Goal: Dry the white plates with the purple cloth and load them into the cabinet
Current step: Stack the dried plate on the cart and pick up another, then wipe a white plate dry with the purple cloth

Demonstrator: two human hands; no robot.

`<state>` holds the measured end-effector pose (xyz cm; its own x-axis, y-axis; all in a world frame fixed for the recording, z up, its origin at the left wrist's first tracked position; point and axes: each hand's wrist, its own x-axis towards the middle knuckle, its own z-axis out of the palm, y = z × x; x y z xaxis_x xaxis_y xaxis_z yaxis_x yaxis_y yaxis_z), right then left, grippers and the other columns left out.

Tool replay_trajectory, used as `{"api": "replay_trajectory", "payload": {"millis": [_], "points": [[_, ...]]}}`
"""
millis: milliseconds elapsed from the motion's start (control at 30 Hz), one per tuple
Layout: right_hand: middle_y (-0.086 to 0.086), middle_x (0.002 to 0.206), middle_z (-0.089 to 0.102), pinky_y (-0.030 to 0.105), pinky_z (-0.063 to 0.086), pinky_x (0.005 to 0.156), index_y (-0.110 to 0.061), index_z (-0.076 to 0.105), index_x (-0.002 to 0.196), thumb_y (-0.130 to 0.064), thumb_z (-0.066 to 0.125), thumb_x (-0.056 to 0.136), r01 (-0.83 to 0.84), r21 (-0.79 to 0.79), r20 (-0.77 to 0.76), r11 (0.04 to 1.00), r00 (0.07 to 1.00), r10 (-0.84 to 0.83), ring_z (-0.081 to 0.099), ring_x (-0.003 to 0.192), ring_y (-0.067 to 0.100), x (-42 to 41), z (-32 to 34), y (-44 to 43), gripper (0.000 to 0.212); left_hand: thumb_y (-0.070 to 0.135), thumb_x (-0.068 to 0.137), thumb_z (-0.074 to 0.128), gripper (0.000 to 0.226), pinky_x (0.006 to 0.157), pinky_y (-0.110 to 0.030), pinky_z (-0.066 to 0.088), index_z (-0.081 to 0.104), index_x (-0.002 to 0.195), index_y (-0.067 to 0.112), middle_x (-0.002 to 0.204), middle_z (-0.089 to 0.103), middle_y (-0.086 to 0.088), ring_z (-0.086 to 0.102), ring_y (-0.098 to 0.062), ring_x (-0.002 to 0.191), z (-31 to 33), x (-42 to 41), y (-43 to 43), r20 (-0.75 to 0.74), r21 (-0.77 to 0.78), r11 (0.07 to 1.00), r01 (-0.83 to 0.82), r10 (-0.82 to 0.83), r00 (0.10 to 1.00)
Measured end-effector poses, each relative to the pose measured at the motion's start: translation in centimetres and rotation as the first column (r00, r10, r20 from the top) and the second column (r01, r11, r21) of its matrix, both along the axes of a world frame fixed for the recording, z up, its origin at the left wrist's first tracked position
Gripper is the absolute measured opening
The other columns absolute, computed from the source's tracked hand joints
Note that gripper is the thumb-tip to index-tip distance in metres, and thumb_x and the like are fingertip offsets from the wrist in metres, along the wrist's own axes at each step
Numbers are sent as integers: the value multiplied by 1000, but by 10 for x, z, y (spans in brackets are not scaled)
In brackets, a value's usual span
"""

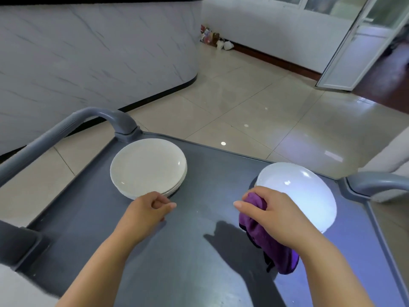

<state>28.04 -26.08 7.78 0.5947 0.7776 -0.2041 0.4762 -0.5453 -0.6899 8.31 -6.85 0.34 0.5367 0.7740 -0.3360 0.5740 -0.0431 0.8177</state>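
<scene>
A stack of white plates [147,166] sits at the far left of the grey cart top [199,251]. More white plates [303,191] lie at the right side, brightly lit. My right hand [272,216] grips the purple cloth [261,235] at the near edge of the right plates; the cloth hangs down past my wrist. My left hand [148,211] hovers just in front of the left stack with loosely curled fingers, holding nothing.
The cart has grey handle bars at the left [66,129] and right [376,182]. A white marbled counter wall [88,52] rises behind the cart. Tiled floor [243,96] stretches ahead to an open door [354,52]. Small bags [217,39] sit against the far wall.
</scene>
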Motion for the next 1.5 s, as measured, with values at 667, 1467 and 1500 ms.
{"api": "replay_trajectory", "payload": {"millis": [667,1467,1500], "points": [[-9,120,54,28,35,82,-33,47,120,-35,48,97,314,-41,-28,949,949,-315,50,104,10,98,-31,-196,23,50,84,66,34,62,-30,41,57,91,18,88,66,-1,61,-21,78,-40,186,-164,-3,-12,1000,13,-13,1000],[-10,91,45,29,29,77,-23,45,73,-38,70,82,357,55,250,932,899,-359,31,97,16,119,-54,-211,31,-4,94,44,19,55,-33,60,51,110,5,104,65,-14,67,-29,83,-16,178,-178,314,-582,795,-170,413,855],[-9,87,46,31,30,73,-20,43,73,-37,70,83,347,56,251,936,903,-349,35,95,17,119,-54,-211,33,-6,94,42,18,53,-33,60,51,106,5,103,65,-13,66,-28,85,-13,176,-178,341,-605,780,-161,436,833]]}}
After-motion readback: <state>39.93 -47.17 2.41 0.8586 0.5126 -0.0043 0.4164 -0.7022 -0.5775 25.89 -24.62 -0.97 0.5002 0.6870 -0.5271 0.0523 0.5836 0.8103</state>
